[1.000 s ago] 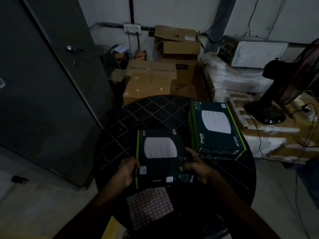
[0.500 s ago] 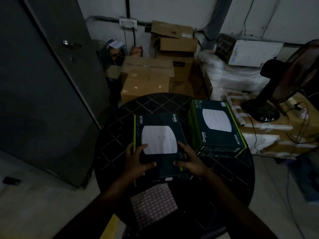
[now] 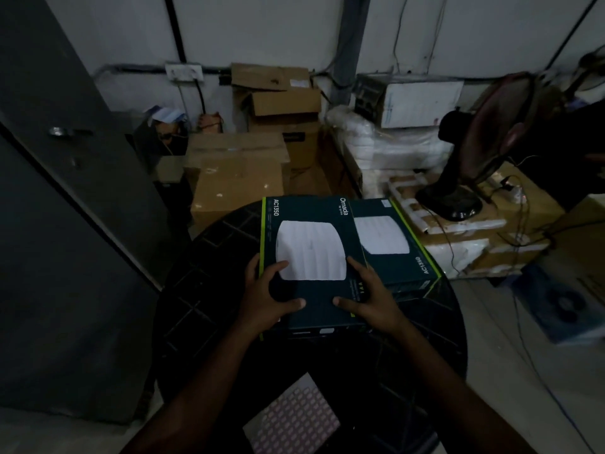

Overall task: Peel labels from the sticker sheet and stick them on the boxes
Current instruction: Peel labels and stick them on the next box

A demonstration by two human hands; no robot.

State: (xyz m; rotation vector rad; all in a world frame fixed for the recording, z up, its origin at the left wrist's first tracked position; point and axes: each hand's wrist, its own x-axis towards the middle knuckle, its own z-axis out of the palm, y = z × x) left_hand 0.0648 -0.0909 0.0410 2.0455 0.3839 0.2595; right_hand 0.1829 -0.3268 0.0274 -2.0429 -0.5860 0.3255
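Observation:
A dark green Omada box [image 3: 311, 231] with a white device picture lies face up on the round black table [image 3: 203, 290]. My left hand [image 3: 266, 299] grips its near left corner and my right hand [image 3: 370, 301] grips its near right corner, thumbs on top. This box overlaps the left edge of a second, similar box [image 3: 399, 257] beside it on the right. A sticker sheet [image 3: 294, 417] with rows of small pale labels lies at the table's near edge between my forearms.
A grey metal door [image 3: 65, 224] stands at the left. Cardboard cartons [image 3: 239, 178] are stacked behind the table. At the right, a black fan [image 3: 484, 152] stands on wrapped packages with loose cables. A blue item [image 3: 563, 303] lies on the floor.
Both hands have pushed the held box away from me and rightward until it meets the second box. The view tilted, so the sticker sheet now sits lower in frame.

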